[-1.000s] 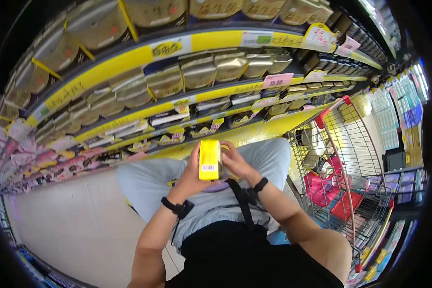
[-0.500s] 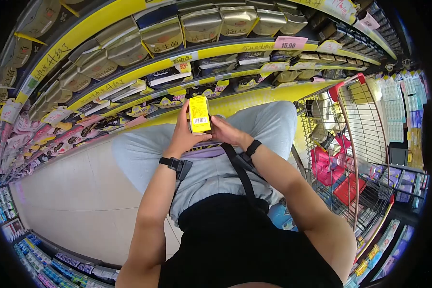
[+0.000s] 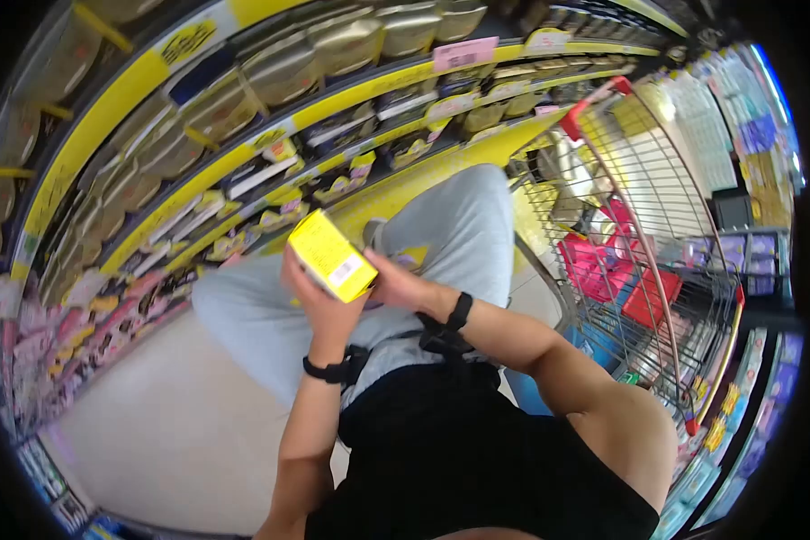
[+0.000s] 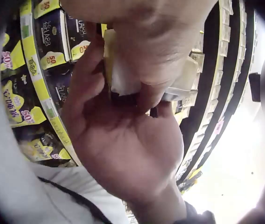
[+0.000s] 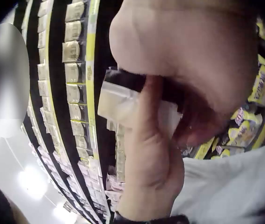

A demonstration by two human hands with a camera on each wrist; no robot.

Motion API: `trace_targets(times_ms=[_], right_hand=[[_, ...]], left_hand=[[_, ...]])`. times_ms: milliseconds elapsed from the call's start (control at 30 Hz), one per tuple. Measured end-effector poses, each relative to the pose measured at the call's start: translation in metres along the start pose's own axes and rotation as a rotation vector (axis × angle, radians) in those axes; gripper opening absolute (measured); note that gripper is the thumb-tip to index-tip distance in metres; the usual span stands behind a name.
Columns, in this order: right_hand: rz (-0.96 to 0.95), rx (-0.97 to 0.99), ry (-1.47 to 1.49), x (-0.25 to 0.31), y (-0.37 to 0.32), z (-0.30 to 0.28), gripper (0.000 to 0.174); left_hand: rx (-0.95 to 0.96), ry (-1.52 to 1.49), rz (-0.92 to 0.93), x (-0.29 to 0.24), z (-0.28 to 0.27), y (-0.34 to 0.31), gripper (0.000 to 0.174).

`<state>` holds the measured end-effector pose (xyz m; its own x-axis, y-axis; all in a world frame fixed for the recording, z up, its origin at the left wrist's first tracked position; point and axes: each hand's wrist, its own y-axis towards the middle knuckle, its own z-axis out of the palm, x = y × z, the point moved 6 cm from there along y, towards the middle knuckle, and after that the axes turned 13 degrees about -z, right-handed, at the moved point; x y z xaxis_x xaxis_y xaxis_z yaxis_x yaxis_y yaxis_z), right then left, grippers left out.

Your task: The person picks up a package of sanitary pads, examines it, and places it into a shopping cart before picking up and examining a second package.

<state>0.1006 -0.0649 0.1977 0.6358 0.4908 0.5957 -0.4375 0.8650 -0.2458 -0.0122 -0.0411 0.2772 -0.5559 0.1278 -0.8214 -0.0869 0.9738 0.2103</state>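
Note:
A yellow box (image 3: 333, 256) with a barcode label is tilted diagonally over the lap in the head view. My left hand (image 3: 322, 304) grips it from the left and below. At its lower right end, my right hand (image 3: 400, 283) holds it with bent fingers. The left wrist view has my left hand (image 4: 146, 42) large at the top and my right palm (image 4: 128, 144) below, around the box's pale side (image 4: 124, 77). In the right wrist view, the left thumb lies across the box (image 5: 116, 102), beneath my near right hand (image 5: 184, 46).
Shelves of gold pouches (image 3: 283, 67) curve along the front and left. A wire shopping cart (image 3: 643, 193) stands at the right, holding pink and red items (image 3: 652, 299). Crossed legs in light trousers (image 3: 459, 216) lie beneath the hands, on a tiled floor (image 3: 162, 414).
The box has gone from nearly upright to a diagonal tilt and shifted left and down in the head view. Both hands moved with it, still holding it. The head view has also turned.

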Motion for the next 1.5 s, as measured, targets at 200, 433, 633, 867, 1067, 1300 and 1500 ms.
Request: trace_targets(times_ms=[200,433,633,867,1067,1300,1500], right_hand=[[-0.316,0.326,-1.316,0.096,-0.029,0.032,0.052],[-0.666,-0.091,-1.814,0.297,-0.101,0.002,0.038],[-0.402,0.327,-1.166,0.169,-0.067,0.035,0.073],[-0.376,0.069,-0.456,0.046,-0.055,0.069,0.101],[-0.326,0.112,-0.626,0.040,-0.053,0.044,0.107],[-0.252,0.233,-0.385,0.035,-0.041,0.038,0.094],[-0.267,0.268,-0.276,0.078,-0.052,0.069,0.086]], left_hand=[[0.127,-0.129,-0.091,0.025,-0.008,-0.012,0.126],[0.342,-0.297,-0.330,0.075,-0.030,-0.011,0.134],[0.269,-0.103,0.145,-0.020,-0.013,-0.019,0.136],[0.419,-0.173,-0.135,0.012,-0.026,-0.037,0.131],[0.533,-0.254,-0.228,0.023,-0.030,-0.044,0.133],[0.526,-0.041,0.017,-0.026,-0.040,-0.045,0.133],[0.656,-0.092,0.025,-0.048,-0.049,-0.012,0.124]])
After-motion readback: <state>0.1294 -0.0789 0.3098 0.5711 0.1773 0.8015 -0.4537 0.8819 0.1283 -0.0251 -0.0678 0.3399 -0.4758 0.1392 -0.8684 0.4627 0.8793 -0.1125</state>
